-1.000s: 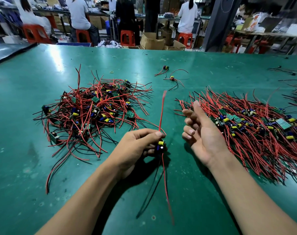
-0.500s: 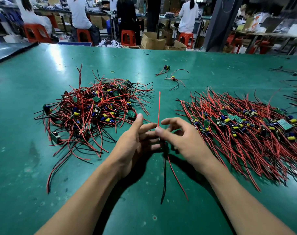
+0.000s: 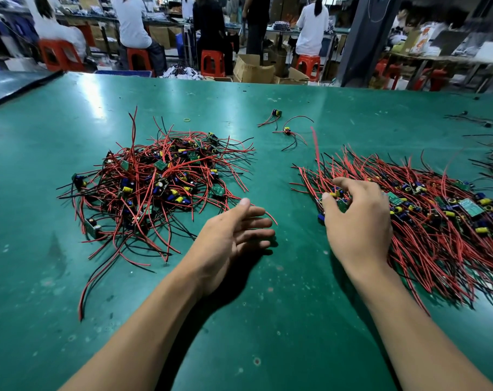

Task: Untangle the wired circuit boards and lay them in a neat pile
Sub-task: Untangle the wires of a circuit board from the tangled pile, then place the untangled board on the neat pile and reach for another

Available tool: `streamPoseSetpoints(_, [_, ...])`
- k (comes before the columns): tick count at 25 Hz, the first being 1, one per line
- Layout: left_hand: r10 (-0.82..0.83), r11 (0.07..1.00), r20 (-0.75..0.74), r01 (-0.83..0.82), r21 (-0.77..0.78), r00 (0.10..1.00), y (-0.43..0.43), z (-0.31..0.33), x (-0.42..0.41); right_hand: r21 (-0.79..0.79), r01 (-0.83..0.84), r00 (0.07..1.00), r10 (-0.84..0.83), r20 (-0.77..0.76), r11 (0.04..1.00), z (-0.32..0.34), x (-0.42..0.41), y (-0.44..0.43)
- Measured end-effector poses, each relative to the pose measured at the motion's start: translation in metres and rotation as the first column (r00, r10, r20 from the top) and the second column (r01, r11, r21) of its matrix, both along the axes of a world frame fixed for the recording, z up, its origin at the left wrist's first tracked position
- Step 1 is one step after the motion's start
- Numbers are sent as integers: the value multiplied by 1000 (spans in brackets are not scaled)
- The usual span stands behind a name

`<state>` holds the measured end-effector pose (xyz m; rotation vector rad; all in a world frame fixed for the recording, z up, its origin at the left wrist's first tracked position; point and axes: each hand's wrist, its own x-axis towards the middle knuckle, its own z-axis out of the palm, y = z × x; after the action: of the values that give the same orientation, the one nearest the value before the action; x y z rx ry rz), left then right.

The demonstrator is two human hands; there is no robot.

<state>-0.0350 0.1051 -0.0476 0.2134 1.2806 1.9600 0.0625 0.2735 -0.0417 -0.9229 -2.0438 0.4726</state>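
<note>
A wired circuit board (image 3: 341, 205) sits at the near-left edge of the combed pile (image 3: 437, 210) on the right side of the bench (image 3: 267, 306). The right hand (image 3: 358, 221) has its thumb and curled fingers pinched round the board. One red lead (image 3: 316, 149) stands up just beyond the hand. The pile's wires lie roughly parallel. The left hand (image 3: 234, 235) hovers mid-bench, fingers loose and spread, holding nothing. It is well apart from the right hand and just beside the tangled heap (image 3: 155, 182) of boards and red and black wires on the left. Beyond, two stray boards (image 3: 287, 130) and a yellow rubber band (image 3: 186, 119) lie loose. Past the bench are red stools (image 3: 212, 62), cardboard boxes (image 3: 252, 69) and seated people.
</note>
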Motion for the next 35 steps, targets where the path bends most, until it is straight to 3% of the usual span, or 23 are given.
streamPoseSetpoints(2, [-19,1000,-23,19,-15,1000,-2,-1,1,80,-50,999,52,-13,996,-1,-2,-7])
streamPoseSetpoints(5, [-12,1000,-40,13,14,999,-3,0,2,105,-356,934,358,6,928,-8,-11,-30])
streamPoseSetpoints(7, [77,990,-300,-107,-87,951,-4,-5,2,2,-493,864,490,112,870,-18,-14,-39])
streamPoseSetpoints(9, [111,903,-687,-361,-232,719,-7,-11,-1,-120,-502,820,516,247,856,-25,-15,-40])
streamPoseSetpoints(11, [75,811,-839,-522,-264,540,-10,-12,-4,-82,-397,837,398,375,914,-23,-14,-37])
streamPoseSetpoints(14, [-27,757,-850,-545,-361,526,-10,-12,-13,50,-171,869,127,479,984,-11,-8,-29])
streamPoseSetpoints(17, [-106,737,-859,-540,-406,501,-8,-14,-14,27,-51,827,27,562,998,-4,-4,-27])
streamPoseSetpoints(19, [-120,740,-867,-539,-403,483,-8,-15,-13,42,-116,840,76,537,992,-5,-5,-32])
streamPoseSetpoints(21, [-131,744,-872,-535,-400,471,-7,-17,-12,26,-296,871,258,419,955,-9,-9,-40])
streamPoseSetpoints(24, [-144,757,-879,-521,-394,456,-6,-17,-8,-52,-457,789,432,437,888,-18,-14,-45])
streamPoseSetpoints(27, [-167,750,-881,-523,-404,442,-5,-16,-6,-23,-452,750,394,532,892,-23,-17,-42])
streamPoseSetpoints(31, [-169,743,-875,-525,-415,453,-5,-17,-7,23,-260,842,215,495,965,-17,-11,-31])
streamPoseSetpoints(35, [-185,745,-871,-513,-427,456,-6,-16,-7,27,-175,844,136,518,984,-17,-8,-27])
